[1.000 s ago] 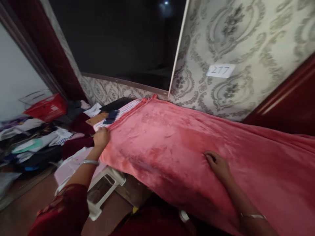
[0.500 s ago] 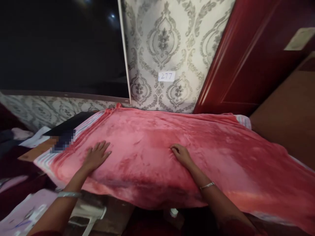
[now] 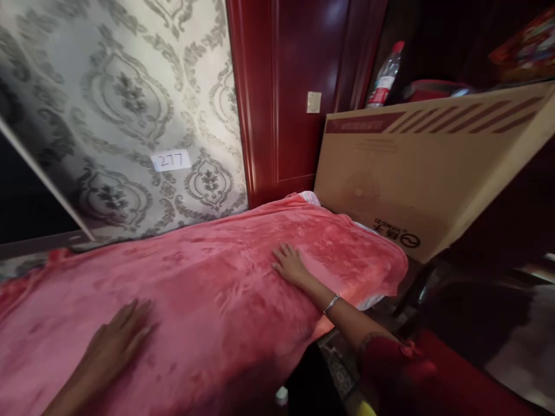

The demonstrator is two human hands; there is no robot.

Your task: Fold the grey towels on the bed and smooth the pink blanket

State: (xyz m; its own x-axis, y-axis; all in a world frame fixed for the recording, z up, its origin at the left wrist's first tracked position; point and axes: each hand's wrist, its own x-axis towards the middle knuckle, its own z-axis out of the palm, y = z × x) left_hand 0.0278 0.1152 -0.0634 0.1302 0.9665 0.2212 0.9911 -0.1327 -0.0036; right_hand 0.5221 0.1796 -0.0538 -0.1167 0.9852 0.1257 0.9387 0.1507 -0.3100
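Observation:
A pinkish-red plush blanket (image 3: 195, 283) lies spread over a long surface, with striped cloth (image 3: 309, 197) showing from under its far right corner. My left hand (image 3: 117, 335) rests on the blanket at the lower left, fingers stretched out and slightly blurred. Farther right, my right hand (image 3: 289, 264) lies palm down on the blanket with its fingers spread. Light creases run across the fabric between the two hands. Neither hand holds anything.
A large cardboard box (image 3: 381, 167) stands at the right end, with a plastic bottle (image 3: 385, 78) behind its top edge. Patterned wallpaper bearing a paper label (image 3: 171, 160) and a dark red door (image 3: 299, 92) rise behind. A black screen (image 3: 30, 190) borders the left.
The view has swung right, bringing the box and bottle into sight. My right hand has slid toward the blanket's right end, its curled fingers now spread. My left hand still lies on the blanket.

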